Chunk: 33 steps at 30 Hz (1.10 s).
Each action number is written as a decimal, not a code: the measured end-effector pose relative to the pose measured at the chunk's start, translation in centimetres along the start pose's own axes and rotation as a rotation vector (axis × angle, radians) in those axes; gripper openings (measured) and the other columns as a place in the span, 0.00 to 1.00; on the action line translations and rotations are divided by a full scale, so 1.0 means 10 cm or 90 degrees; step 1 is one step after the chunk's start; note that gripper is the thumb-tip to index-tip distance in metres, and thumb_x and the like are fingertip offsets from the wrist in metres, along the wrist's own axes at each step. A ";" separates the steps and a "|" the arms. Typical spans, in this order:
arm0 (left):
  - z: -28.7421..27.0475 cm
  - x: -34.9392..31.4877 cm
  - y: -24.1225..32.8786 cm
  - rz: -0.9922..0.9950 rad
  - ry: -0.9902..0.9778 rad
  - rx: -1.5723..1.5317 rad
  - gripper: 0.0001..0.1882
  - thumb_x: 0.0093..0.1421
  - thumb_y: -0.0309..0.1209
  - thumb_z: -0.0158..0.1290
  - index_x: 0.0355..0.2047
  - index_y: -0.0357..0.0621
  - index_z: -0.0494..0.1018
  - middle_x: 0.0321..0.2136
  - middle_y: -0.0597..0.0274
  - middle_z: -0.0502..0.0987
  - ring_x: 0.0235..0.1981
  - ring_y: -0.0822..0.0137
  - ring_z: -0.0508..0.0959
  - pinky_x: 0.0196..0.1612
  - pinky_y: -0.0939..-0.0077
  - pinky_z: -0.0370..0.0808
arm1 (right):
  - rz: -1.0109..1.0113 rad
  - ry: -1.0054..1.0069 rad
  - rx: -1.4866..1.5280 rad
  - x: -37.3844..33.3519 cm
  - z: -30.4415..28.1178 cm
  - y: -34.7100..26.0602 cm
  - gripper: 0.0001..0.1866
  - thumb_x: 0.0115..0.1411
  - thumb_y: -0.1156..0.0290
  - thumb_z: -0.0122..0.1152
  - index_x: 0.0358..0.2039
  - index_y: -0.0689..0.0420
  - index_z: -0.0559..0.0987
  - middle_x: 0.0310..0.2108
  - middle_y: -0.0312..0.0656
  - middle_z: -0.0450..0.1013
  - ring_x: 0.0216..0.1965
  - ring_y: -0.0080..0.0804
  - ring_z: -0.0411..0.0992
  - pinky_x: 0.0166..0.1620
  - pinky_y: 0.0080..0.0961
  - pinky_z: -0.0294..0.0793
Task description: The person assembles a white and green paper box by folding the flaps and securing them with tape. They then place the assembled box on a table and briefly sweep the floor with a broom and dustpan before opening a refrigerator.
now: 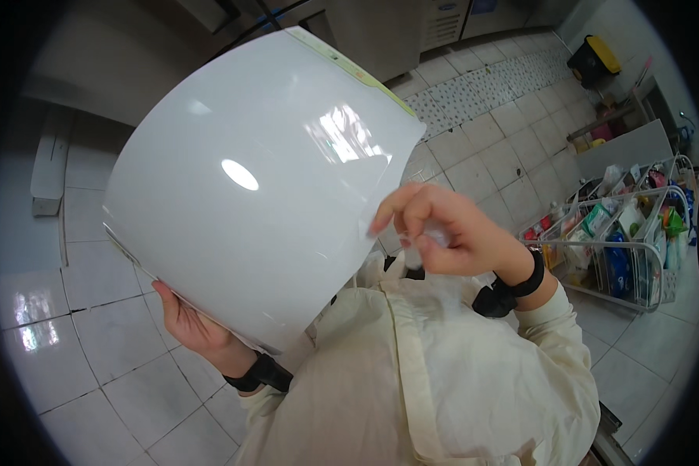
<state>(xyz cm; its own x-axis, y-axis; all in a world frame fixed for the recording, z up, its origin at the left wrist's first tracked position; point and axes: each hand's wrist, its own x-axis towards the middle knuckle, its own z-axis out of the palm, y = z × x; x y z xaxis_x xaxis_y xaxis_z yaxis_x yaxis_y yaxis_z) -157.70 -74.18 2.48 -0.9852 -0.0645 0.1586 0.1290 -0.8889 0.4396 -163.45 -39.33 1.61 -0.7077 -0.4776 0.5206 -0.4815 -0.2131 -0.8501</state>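
A large glossy white panel (233, 217) is held up in front of me, tilted, with a yellow-green printed strip (342, 66) along its far edge. My left hand (198, 326) grips its lower left edge, thumb at the rim and the other fingers partly hidden behind it. Beside the right edge, my right hand (450, 229) is closed with bent fingers around a crumpled piece of clear plastic film (436, 233). Its index fingertip is at the panel's edge; whether it touches is hard to tell. Both wrists wear black bands.
On the right stands a white wire rack (598, 245) packed with colourful packages. A black bin with a yellow lid (596, 60) is at the far right. Metal cabinets (373, 35) line the back. Pale tiles (124, 373) cover the floor, with a patterned strip (489, 93) farther off.
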 end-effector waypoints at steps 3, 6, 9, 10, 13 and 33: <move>0.02 0.02 -0.02 -0.001 -0.016 0.036 0.20 0.69 0.34 0.35 0.54 0.31 0.63 0.54 0.49 0.67 0.55 0.61 0.68 0.60 0.68 0.64 | 0.084 0.036 0.325 -0.11 -0.03 0.07 0.07 0.55 0.81 0.45 0.32 0.55 0.62 0.30 0.40 0.69 0.27 0.24 0.66 0.34 0.20 0.66; 0.00 0.02 -0.02 0.006 0.015 0.039 0.21 0.69 0.35 0.35 0.54 0.32 0.63 0.54 0.50 0.68 0.54 0.62 0.69 0.59 0.68 0.64 | 0.082 0.103 0.400 -0.20 -0.14 0.20 0.10 0.55 0.83 0.42 0.36 0.55 0.61 0.25 0.37 0.68 0.25 0.20 0.63 0.33 0.19 0.65; -0.06 0.00 -0.02 0.002 0.009 0.008 0.22 0.69 0.36 0.34 0.54 0.30 0.62 0.54 0.47 0.67 0.55 0.59 0.68 0.60 0.67 0.64 | 0.140 0.216 0.206 -0.30 -0.17 0.19 0.06 0.54 0.82 0.42 0.31 0.57 0.66 0.21 0.35 0.66 0.24 0.22 0.62 0.31 0.18 0.63; -0.08 0.01 -0.03 -0.002 0.003 -0.006 0.22 0.69 0.36 0.34 0.54 0.31 0.62 0.54 0.47 0.67 0.55 0.59 0.68 0.59 0.66 0.65 | 0.109 0.187 0.140 -0.35 -0.23 0.23 0.04 0.53 0.82 0.43 0.27 0.58 0.66 0.19 0.36 0.64 0.23 0.22 0.62 0.30 0.19 0.62; -0.04 0.01 -0.06 -0.006 -0.010 -0.013 0.22 0.69 0.36 0.34 0.54 0.31 0.62 0.54 0.47 0.67 0.55 0.59 0.68 0.59 0.66 0.65 | 0.083 0.133 -0.067 -0.50 -0.41 0.29 0.09 0.52 0.80 0.45 0.16 0.61 0.66 0.16 0.38 0.61 0.20 0.25 0.60 0.26 0.21 0.60; 0.45 0.40 -0.83 0.067 -0.126 0.738 0.20 0.65 0.37 0.46 0.47 0.29 0.67 0.40 0.57 0.75 0.39 0.70 0.73 0.44 0.77 0.69 | 0.001 0.260 -0.630 -0.08 -1.02 0.19 0.38 0.45 0.89 0.49 0.59 0.54 0.61 0.56 0.48 0.61 0.39 0.46 0.72 0.36 0.32 0.74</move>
<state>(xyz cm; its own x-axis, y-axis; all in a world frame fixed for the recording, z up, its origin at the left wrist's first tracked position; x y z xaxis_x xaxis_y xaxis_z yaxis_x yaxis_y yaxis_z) -162.19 -64.97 3.47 -0.9421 0.0489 0.3317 0.3344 0.0664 0.9401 -169.09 -30.62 0.42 -0.7394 -0.1161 0.6632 -0.5559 0.6610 -0.5040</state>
